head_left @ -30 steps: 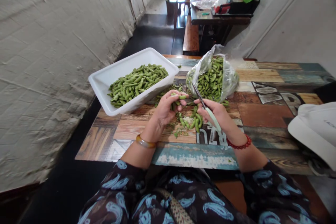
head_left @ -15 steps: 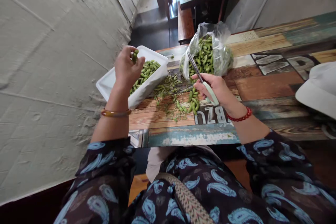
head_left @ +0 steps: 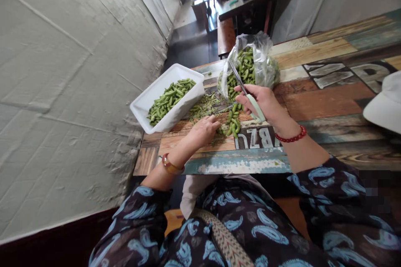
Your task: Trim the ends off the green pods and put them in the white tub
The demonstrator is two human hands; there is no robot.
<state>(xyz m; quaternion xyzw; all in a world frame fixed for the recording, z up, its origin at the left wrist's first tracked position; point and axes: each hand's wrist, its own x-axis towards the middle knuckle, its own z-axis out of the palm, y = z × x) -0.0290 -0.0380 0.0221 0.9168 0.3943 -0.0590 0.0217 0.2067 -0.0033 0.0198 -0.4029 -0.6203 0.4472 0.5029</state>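
My right hand is wrapped round scissors with pale green handles, their blades pointing up and away over the bag. Low on the table, my left hand has its fingers bent down beside loose edamame pods; whether it grips one is hidden. A white plastic tub at the left holds many edamame pods. Behind my right hand stands a clear plastic bag, open and full of more pods. Small green trimmings lie scattered between tub and bag.
The wood-patterned table runs off to the right, where a white cap lies. A pale wall rises close on the left. Farther back, another table carries a red item and plastic wrapping.
My left hand has left the tub, where it held a pod, and come down right to the loose pods on the table. My right hand keeps the scissors in about the same place.
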